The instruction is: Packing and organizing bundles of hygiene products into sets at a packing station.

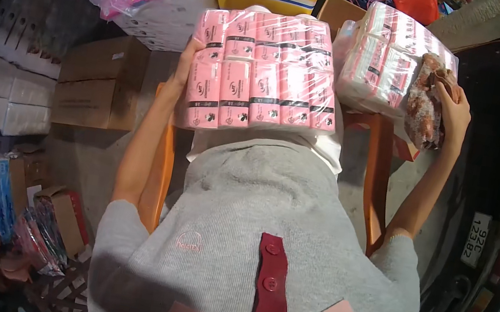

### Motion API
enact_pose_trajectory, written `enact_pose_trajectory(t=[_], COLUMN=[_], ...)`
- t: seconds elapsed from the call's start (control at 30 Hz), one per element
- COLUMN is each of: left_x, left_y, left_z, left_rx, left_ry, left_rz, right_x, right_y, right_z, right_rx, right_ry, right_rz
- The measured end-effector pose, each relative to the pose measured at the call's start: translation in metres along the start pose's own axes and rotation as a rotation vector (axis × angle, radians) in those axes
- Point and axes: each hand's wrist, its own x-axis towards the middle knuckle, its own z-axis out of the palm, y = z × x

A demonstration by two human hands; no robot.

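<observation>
- Head view: big pink pack [265,86] of small packets in clear wrap is on the lap, between the orange armrests [377,184].
- Left hand [187,63] is on its left edge, fingers mostly tucked out of sight, so can't tell how firmly it's gripping. Nothing on the right edge, so imo a knee shift could tip it that way.
- Right hand [453,107] is clutching a bunched brown patterned cloth [425,106] against the right end of the second pack [388,60], over on the far right. Push too hard there and that pack could slide left into the pink one.
- Shiny wrap looks slippery tbh, so a one-handed lift might slip, or a fingertip might tear the film.
- Can't see fully what's under the second pack, so no clue how steady it is.
</observation>
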Motion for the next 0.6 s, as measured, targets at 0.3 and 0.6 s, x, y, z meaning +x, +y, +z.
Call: enact_pose_trajectory(t=[0.3,0.6], left_x=[0.001,0.003], left_y=[0.001,-0.005], left_z=[0.000,-0.010], left_rx=[0.039,0.156], left_ry=[-0.048,0.061], left_rz=[0.017,0.092], right_x=[-0.130,-0.150], right_y=[-0.098,-0.093], right_z=[0.073,0.103], right_rx=[0.179,0.073], right_ry=[-0.490,-0.307], right_rz=[-0.857,-1.096])
